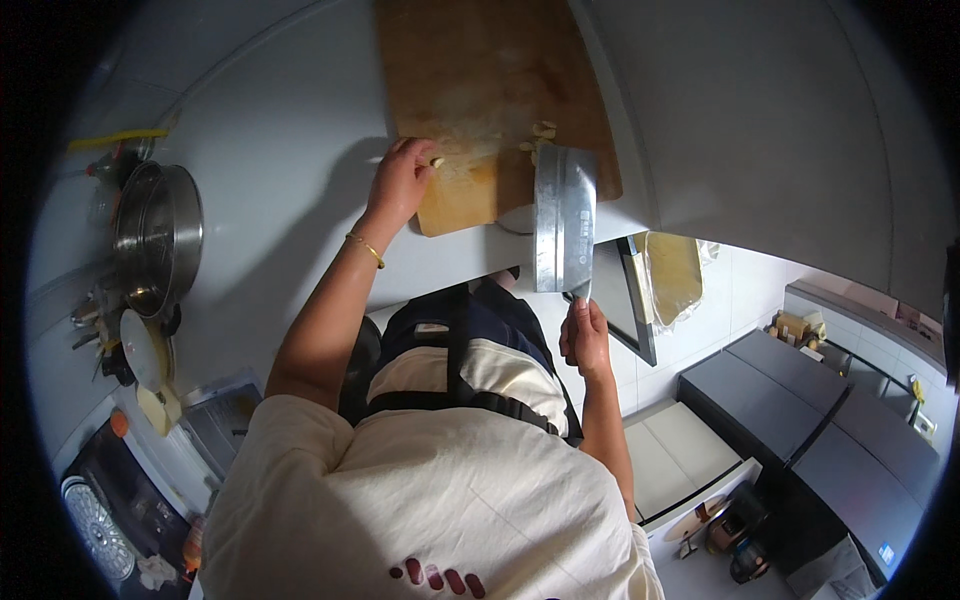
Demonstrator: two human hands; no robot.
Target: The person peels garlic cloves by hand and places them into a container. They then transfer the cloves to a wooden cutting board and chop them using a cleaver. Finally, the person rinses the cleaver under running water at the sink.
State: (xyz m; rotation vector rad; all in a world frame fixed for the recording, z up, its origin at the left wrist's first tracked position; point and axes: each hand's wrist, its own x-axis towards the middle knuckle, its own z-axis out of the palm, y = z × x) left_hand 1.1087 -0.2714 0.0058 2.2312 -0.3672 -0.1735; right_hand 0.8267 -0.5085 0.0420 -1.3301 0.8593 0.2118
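Gripped in my right hand (pixel 585 337) by its handle is a broad metal cleaver (pixel 562 225). Its blade points away from me, over the right front part of a wooden cutting board (pixel 465 206). My left hand (pixel 401 176), with a gold-coloured bangle on the wrist, is at the board's left edge. A small pale piece, apparently a garlic clove (pixel 438 162), is at its fingertips; whether they pinch it or only touch it is unclear. Several similar pale pieces (pixel 544 131) lie beyond the blade's far end, which partly hides them.
The board rests on a light countertop (pixel 300 150). To the left stand a round stainless steel pan (pixel 161 236) and a white plate (pixel 140 349). Below the counter on the right is an open dark-framed door or drawer (pixel 630 300). Grey cabinets (pixel 757 382) stand at lower right.
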